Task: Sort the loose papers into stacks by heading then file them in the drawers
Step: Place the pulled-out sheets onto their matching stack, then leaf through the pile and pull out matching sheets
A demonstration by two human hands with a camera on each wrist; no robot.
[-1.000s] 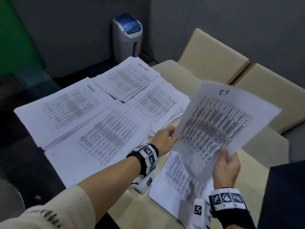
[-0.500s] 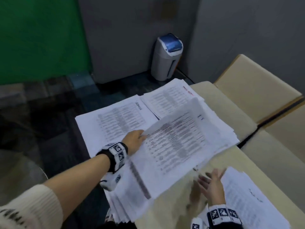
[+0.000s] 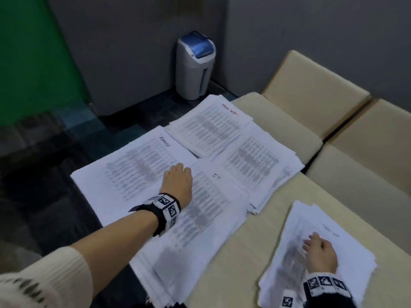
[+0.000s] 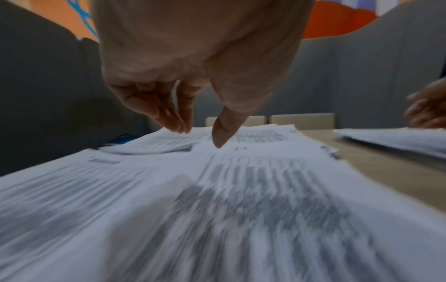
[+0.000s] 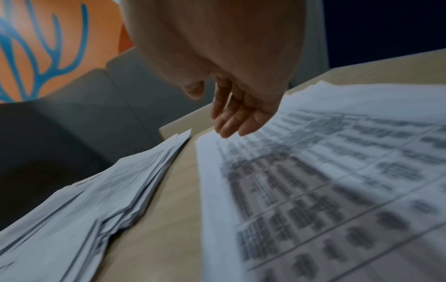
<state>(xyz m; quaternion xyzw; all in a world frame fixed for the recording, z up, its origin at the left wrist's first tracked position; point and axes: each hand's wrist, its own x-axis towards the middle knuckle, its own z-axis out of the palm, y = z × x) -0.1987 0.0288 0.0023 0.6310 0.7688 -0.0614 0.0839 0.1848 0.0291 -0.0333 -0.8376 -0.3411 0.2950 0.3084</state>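
Four sorted paper stacks lie at the table's left end: one with a red heading (image 3: 211, 130) at the far end, one headed in black (image 3: 138, 170) on the left, one on the right (image 3: 255, 165), and a near stack (image 3: 206, 221). My left hand (image 3: 178, 178) hovers low over the near stack's top-left corner, fingers hanging loose; its thumb tip (image 4: 218, 141) touches the top sheet (image 4: 253, 190) and it holds nothing. My right hand (image 3: 311, 243) rests with straight fingers (image 5: 231, 126) on the loose pile (image 3: 347, 247) at the near right.
Bare beige table (image 3: 273, 214) shows between the stacks and the loose pile. Cream chairs (image 3: 311, 101) stand along the table's far right side. A grey bin with a blue lid (image 3: 195, 65) sits in the corner. Dark floor lies left of the table.
The sheet that both hands held up a second ago now lies on the near stack; my left hand carried it there and released it. My right hand dropped onto the loose pile.
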